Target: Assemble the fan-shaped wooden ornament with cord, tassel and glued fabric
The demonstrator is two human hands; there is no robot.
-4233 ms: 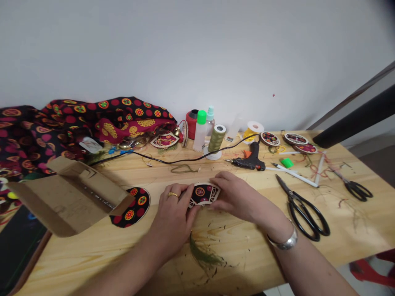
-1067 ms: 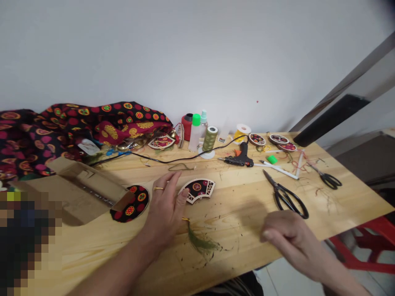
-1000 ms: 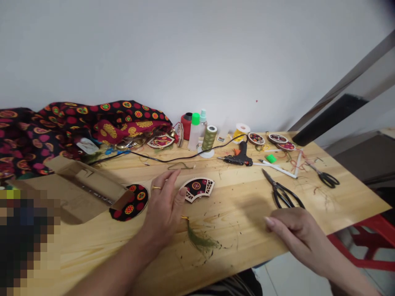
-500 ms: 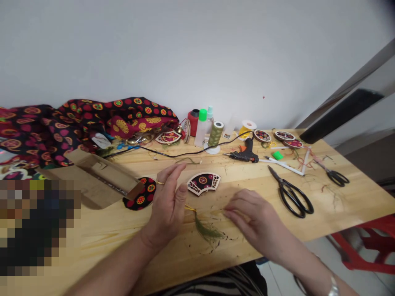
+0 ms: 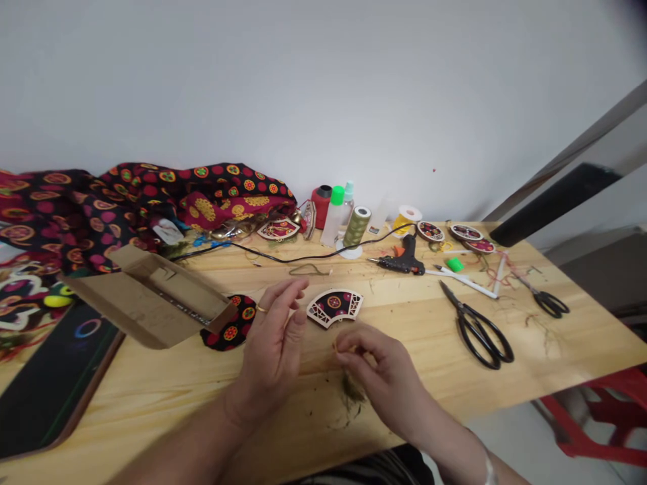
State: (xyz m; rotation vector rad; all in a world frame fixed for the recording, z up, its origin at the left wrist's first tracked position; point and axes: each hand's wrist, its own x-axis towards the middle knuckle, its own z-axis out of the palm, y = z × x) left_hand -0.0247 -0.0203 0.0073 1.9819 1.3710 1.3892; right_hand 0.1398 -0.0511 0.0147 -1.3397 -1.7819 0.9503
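Observation:
A fan-shaped wooden ornament [image 5: 335, 306] with red and black patterned fabric lies flat on the wooden table [image 5: 505, 377]. Just left of it hovers my left hand [image 5: 274, 350], fingers stretched out and apart, a gold ring on one finger, holding nothing. My right hand [image 5: 380, 374] is below the ornament, its fingertips pinched on the yellow-tied top of a green thread tassel [image 5: 350, 389] that rests on the table.
An open cardboard box [image 5: 146, 296] and a round fabric patch [image 5: 230, 322] lie at left, patterned cloth [image 5: 126, 202] behind. Thread spools and bottles [image 5: 344, 219], a glue gun [image 5: 404, 259] with its cord, large black scissors [image 5: 478, 327], small scissors [image 5: 548, 303], more ornaments [image 5: 455, 234] sit at right.
Both hands let go of the fan ornament, which now lies on the table. My right hand swung off to the right, then came back and pinched the tassel.

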